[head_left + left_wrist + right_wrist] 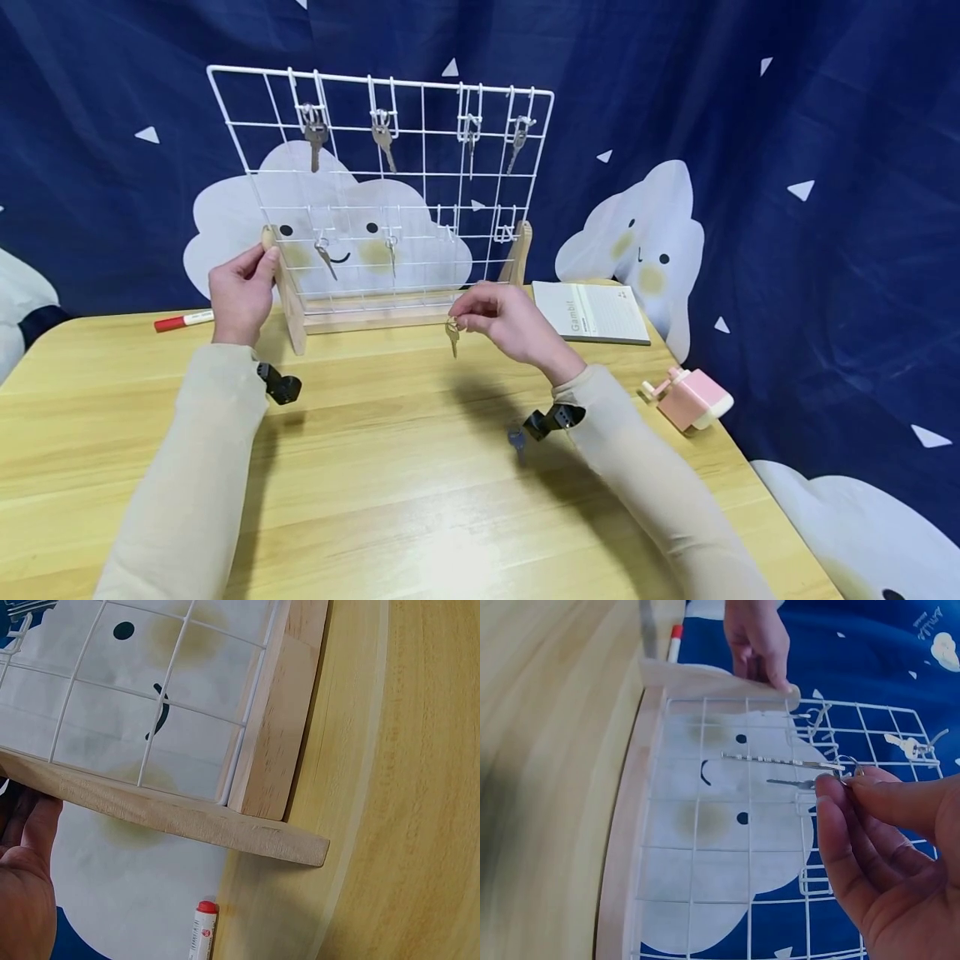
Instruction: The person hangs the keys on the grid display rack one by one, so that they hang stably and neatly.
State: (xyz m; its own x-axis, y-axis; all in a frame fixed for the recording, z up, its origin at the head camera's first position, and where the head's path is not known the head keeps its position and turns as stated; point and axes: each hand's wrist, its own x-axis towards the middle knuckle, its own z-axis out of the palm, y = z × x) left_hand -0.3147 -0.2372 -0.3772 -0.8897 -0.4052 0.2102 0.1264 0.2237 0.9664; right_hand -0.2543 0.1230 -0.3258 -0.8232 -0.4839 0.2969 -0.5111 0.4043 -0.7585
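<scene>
At the left end of a white wire rack (423, 172), my left hand (243, 292) grips the upper part of the wooden side post (288, 292). The left wrist view shows its fingers passing behind that post, partly hidden. In front of the rack's lower right, my right hand (502, 321) pinches a key (452, 337) by its metal ring, thumb against fingers. The key's toothed blade (772, 759) shows clearly in the right wrist view. Several keys hang on hooks along the top row, such as a brown one (315, 148), and two hang lower, including a slanted one (326, 258).
Another key (517, 442) lies on the table beside the right wrist camera (553, 421). A notebook (592, 312) and a pink-and-white sharpener-like device with a crank (693, 400) are at right. A red-capped marker (183, 321) lies at left. Wire hooks (504, 233) sit at the rack's lower right.
</scene>
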